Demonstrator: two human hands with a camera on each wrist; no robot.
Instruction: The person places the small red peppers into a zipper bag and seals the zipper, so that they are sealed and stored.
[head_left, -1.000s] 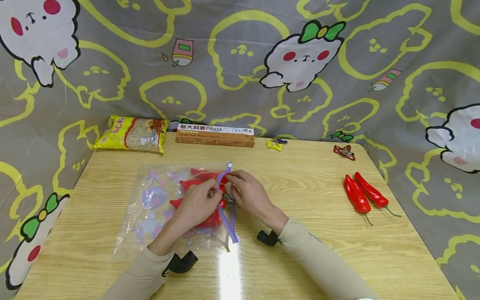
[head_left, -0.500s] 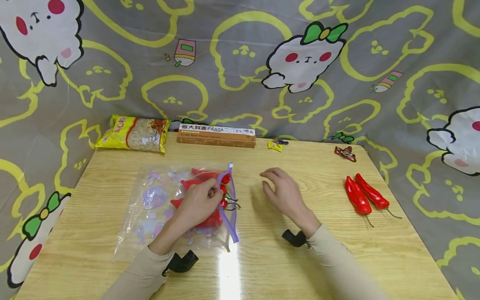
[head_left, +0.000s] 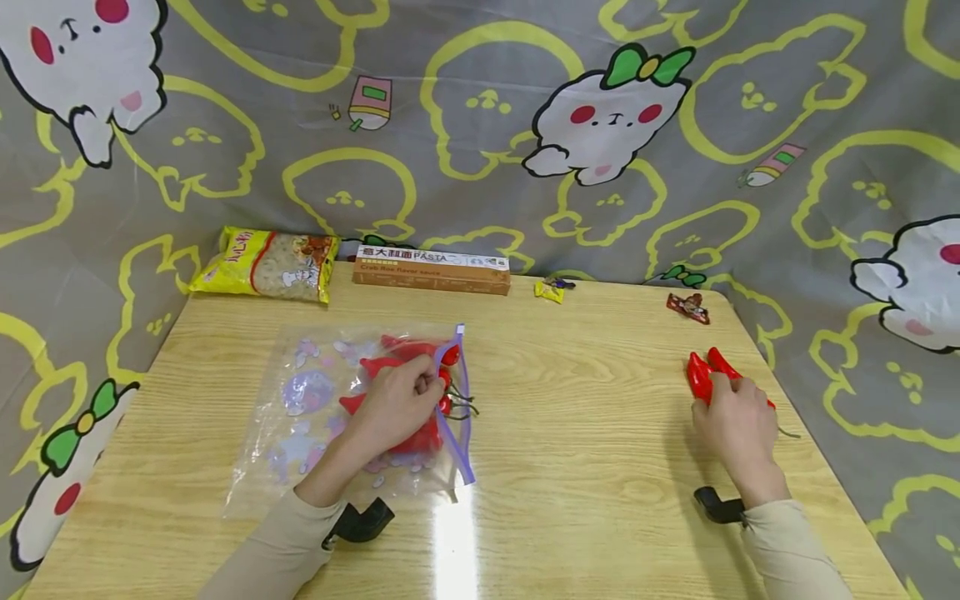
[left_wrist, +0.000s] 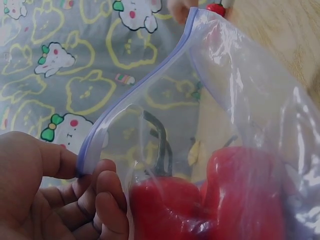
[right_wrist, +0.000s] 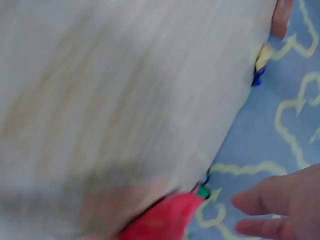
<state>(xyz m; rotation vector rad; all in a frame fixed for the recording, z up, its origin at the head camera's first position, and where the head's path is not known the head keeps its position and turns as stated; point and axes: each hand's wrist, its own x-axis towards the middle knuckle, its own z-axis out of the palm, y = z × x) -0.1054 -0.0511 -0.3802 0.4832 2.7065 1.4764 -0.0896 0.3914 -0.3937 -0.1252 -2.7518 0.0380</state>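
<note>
A clear zip bag [head_left: 258, 467] with pastel prints lies on the table at centre left. Several red peppers [head_left: 408, 348] are inside, their green stems toward the purple-edged mouth [head_left: 467, 450]. My left hand [head_left: 397, 408] pinches the bag's upper lip, so the mouth gapes; the left wrist view shows the purple edge between thumb and finger. Far to the right, my right hand [head_left: 738, 425] is over two loose red peppers [head_left: 699, 375], partly hiding them. In the right wrist view its fingers [right_wrist: 270, 202] are spread, beside a blurred red pepper [right_wrist: 165, 217].
Along the back stand a yellow food packet [head_left: 266, 265] and a pasta box [head_left: 431, 271]. Small wrapped candies [head_left: 550, 291] and a brown-red wrapper [head_left: 687, 307] lie farther right. A patterned cloth [head_left: 480, 125] surrounds the table [head_left: 585, 500].
My right hand has left the bag's mouth and moved right across the table to the two loose peppers. My left hand has kept its pinch on the bag.
</note>
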